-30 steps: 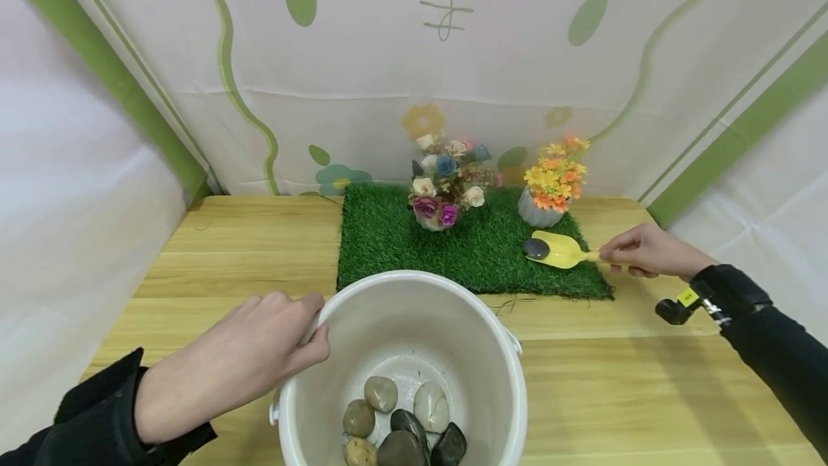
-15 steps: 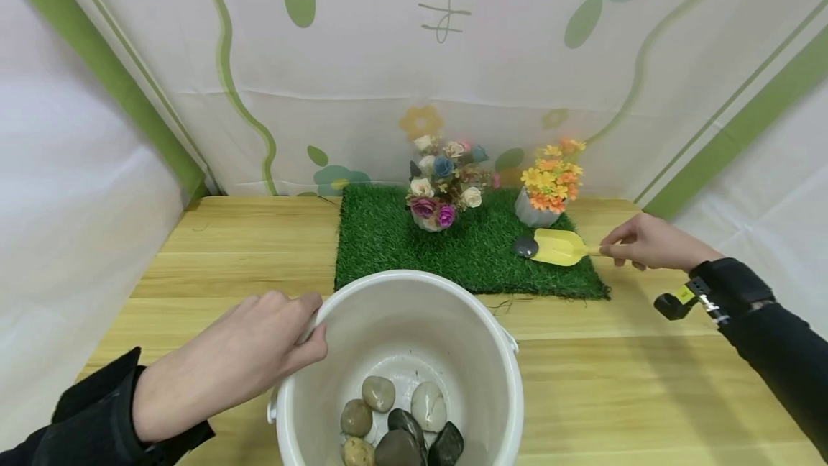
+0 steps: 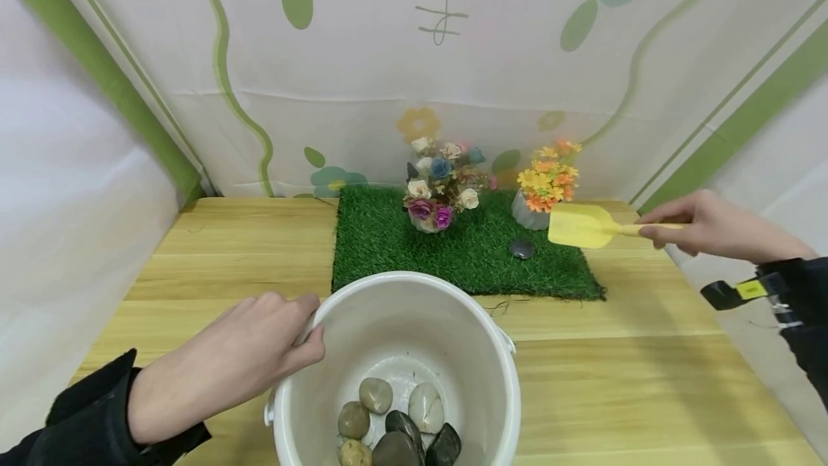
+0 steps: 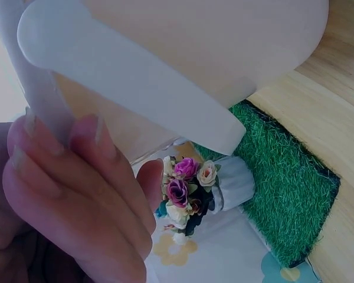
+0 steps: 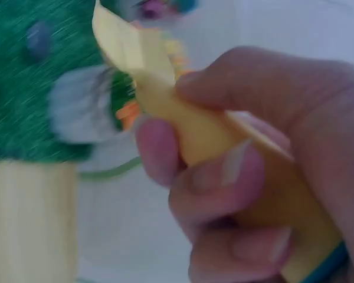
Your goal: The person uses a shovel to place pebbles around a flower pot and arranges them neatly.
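My left hand (image 3: 242, 354) grips the rim of a white bucket (image 3: 404, 280) at its left side, the thumb inside the wall. Several stones (image 3: 397, 448), grey, tan, white and black, lie on the bucket's floor. At the right, my right hand (image 3: 718, 229) holds a yellow toy shovel (image 3: 582, 226) by its handle, fingers curled round it in the right wrist view. The shovel's blade carries nothing and is raised beside the flower pot. A dark flat pebble (image 3: 522, 249) sits on the green turf mat (image 3: 382, 250), left of and below the blade.
Toward the back of the mat stand a pot of mixed roses (image 3: 436, 193) and a grey-white pot of orange and yellow flowers (image 3: 530, 211). The mat lies on a wooden table (image 3: 614, 394). A printed white curtain (image 3: 362, 56) hangs behind.
The dark pebble has gone from the shovel's blade onto the turf mat. My right hand has moved up and right with the shovel. The left hand keeps its grip on the rim.
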`<state>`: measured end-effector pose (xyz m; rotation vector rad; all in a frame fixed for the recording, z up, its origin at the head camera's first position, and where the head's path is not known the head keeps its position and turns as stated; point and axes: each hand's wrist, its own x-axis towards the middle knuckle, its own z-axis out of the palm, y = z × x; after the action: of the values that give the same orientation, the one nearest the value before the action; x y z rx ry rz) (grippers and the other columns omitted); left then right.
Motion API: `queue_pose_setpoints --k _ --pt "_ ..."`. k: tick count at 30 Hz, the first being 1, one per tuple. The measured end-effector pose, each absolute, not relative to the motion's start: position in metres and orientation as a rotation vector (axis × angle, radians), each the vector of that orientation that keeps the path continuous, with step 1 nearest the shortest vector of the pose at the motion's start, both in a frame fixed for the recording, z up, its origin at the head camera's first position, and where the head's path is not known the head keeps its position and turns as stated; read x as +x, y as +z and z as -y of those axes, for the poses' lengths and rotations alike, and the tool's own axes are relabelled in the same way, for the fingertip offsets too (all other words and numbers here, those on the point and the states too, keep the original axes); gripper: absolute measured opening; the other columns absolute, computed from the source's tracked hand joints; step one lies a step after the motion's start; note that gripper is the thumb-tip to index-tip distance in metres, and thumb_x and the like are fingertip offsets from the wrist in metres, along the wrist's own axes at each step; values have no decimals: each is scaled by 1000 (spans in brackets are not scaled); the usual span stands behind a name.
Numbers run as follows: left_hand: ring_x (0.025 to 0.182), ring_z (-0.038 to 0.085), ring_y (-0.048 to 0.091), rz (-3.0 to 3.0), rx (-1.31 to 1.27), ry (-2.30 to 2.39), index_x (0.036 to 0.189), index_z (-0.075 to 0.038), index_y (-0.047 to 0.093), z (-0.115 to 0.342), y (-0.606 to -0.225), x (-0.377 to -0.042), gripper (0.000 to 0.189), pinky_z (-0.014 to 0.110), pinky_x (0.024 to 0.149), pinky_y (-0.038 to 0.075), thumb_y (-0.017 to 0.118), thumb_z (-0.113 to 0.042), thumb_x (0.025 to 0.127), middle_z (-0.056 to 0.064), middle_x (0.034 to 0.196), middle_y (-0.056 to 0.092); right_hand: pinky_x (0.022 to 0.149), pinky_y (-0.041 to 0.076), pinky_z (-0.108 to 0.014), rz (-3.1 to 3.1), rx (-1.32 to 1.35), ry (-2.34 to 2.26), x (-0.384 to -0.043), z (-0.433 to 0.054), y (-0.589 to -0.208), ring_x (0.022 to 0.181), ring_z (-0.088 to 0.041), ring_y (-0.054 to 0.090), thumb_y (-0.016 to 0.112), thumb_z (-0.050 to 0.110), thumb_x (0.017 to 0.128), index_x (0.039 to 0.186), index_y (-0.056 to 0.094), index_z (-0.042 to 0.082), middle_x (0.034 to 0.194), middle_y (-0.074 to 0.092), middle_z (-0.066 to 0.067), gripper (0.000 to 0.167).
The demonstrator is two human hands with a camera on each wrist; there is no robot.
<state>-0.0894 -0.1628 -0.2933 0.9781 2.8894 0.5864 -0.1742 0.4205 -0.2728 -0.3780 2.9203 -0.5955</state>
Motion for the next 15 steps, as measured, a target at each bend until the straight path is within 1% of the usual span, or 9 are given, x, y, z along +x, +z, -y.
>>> queue_pose_setpoints --k 5,8,11,13,15 --pt "46 -4 43 -2899 976 583 78 -16 50 163 -293 -89 18 22 40 37 61 -14 92 -11 56 37 46 36 -33 -2987 -474 -793 -166 -408 -242 53 -20 48 68 11 98 120 74 8 76 67 -3 23" --pt "46 -5 44 -2895 974 591 78 -16 51 163 -293 -89 18 21 40 38 61 -14 92 -11 55 38 46 35 -32 -3025 -552 -862 -159 -395 -227 54 -19 49 70 6 96 118 76 13 76 67 -3 24" --pt "47 -5 44 -2890 975 597 78 -16 51 163 -293 -89 18 22 40 38 61 -14 92 -11 55 38 47 35 -31 -3027 -664 -905 -152 -376 -215 54 -17 50 71 2 94 117 76 14 75 65 -4 26" --pt "47 -5 44 -2887 982 600 78 -17 51 163 -293 -89 18 22 41 38 61 -14 92 -11 55 37 47 35 -30 -3028 -756 -896 -147 -361 -207 54 -16 50 72 0 92 116 77 14 74 66 -2 28" --pt "47 -5 44 -2884 992 602 77 -17 50 164 -293 -89 19 22 41 38 61 -14 92 -11 55 37 47 37 -29 -3026 -854 -859 -142 -345 -199 55 -14 52 73 -2 91 115 77 17 77 70 1 31"
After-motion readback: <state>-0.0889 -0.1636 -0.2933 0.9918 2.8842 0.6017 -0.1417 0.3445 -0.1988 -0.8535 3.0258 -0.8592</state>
